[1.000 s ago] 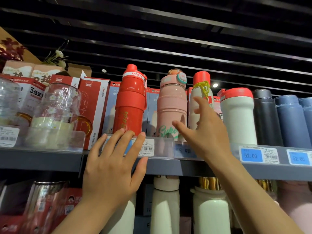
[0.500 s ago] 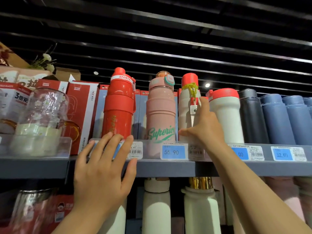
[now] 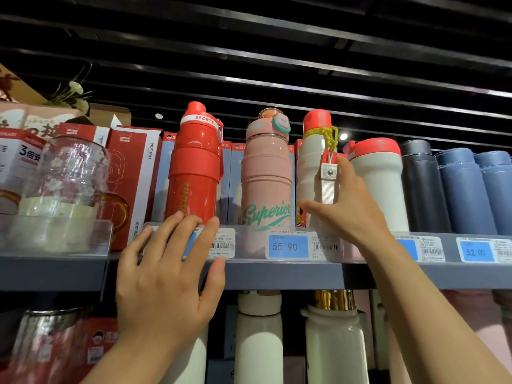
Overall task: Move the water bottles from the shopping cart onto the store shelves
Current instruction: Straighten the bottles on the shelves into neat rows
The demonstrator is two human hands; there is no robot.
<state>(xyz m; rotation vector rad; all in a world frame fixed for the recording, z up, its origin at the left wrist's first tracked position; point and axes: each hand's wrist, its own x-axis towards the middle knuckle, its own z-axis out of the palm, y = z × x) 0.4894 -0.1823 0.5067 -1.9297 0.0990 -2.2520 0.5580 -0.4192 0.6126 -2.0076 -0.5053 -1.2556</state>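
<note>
A slim white bottle (image 3: 310, 167) with a red cap and a yellow strap stands on the top grey shelf (image 3: 277, 275). My right hand (image 3: 352, 206) grips its lower part, thumb across the front and fingers up its right side. Left of it stand a pink "Superior" bottle (image 3: 266, 173) and a red "Sports" bottle (image 3: 194, 167). My left hand (image 3: 163, 284) is spread flat, its fingertips resting on the clear price rail in front of the red bottle. The shopping cart is out of view.
Right of my right hand stand a white tumbler with a red lid (image 3: 379, 184), a dark bottle (image 3: 421, 189) and blue bottles (image 3: 462, 189). A glass jug (image 3: 72, 173) and red boxes (image 3: 130, 176) fill the left. More white bottles (image 3: 259, 342) stand on the shelf below.
My right hand has moved from in front of the pink bottle to the white strapped bottle and closed round it. The left hand has stayed on the price rail.
</note>
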